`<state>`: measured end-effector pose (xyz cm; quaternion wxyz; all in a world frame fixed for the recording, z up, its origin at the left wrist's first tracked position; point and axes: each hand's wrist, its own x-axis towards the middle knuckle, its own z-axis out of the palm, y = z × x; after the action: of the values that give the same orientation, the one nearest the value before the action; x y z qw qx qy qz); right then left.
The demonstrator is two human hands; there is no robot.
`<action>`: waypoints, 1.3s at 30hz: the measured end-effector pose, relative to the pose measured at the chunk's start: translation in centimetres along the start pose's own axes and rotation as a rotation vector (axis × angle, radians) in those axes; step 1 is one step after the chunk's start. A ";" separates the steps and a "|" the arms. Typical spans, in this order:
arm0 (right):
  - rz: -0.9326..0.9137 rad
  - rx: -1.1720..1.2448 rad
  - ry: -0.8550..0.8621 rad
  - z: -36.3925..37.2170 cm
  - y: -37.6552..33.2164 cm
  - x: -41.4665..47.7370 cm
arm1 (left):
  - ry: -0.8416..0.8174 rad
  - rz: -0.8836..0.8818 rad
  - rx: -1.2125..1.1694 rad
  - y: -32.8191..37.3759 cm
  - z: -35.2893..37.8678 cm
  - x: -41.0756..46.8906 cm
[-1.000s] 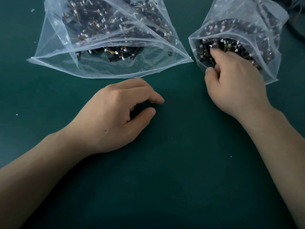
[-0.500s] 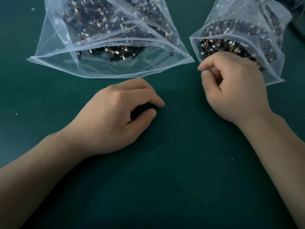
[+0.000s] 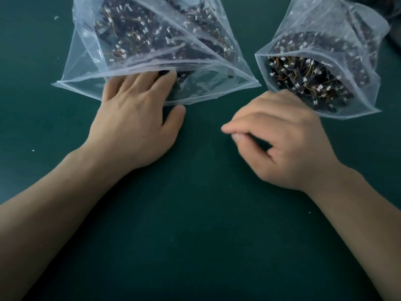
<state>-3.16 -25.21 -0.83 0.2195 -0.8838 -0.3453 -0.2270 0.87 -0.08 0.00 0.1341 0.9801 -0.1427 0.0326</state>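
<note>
Our left hand (image 3: 134, 120) lies flat, fingers (image 3: 149, 83) straight and released, slipped into the wide mouth of the left clear crinkly zip bag (image 3: 82, 61) on the far matte green tabletop (image 3: 195, 235). Our right hand (image 3: 284, 142) hovers just near the right zip bag (image 3: 325, 18). Its fingers are curled, thumb against forefinger, and blur hides any catch. Both bags bulge with small black wired modules (image 3: 303, 79) tipped with white connectors.
</note>
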 end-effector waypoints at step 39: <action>0.247 0.052 -0.208 0.2 -0.6 0.2 | 0.153 0.283 -0.350 0.4 0.3 -1.8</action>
<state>-3.40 -24.63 -0.79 0.2317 -0.9322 -0.2605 -0.0967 -0.93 -0.02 -0.41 0.3067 0.9067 -0.2716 0.1002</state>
